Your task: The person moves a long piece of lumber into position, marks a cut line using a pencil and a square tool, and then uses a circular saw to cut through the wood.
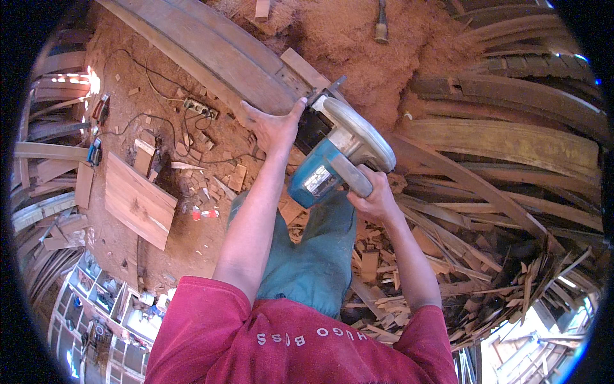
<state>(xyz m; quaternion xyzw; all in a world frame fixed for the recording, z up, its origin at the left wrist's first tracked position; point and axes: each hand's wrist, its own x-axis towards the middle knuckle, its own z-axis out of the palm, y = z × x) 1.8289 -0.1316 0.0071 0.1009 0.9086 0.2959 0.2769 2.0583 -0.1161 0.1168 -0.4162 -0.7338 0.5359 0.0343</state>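
A circular saw (332, 153) with a blue motor housing and a pale blade guard sits at the near end of a long, thick wooden plank (236, 61). My right hand (374, 198) is wrapped round the saw's rear handle. At the plank's left edge, my left hand (275, 128) has its thumb and fingers spread apart. Its thumb reaches to the front of the saw's dark base, and some of the fingers are partly hidden. A small wood block (306, 69) lies along the plank's far side by the saw. The blade's edge is hidden from me.
Sawdust (358, 51) is heaped beyond the saw. A power strip (201, 109) with trailing cords lies to the left, near a broad wooden board (139, 198) and scattered offcuts. Curved timbers (505, 141) stack up on the right, above a pile of scrap wood (505, 275).
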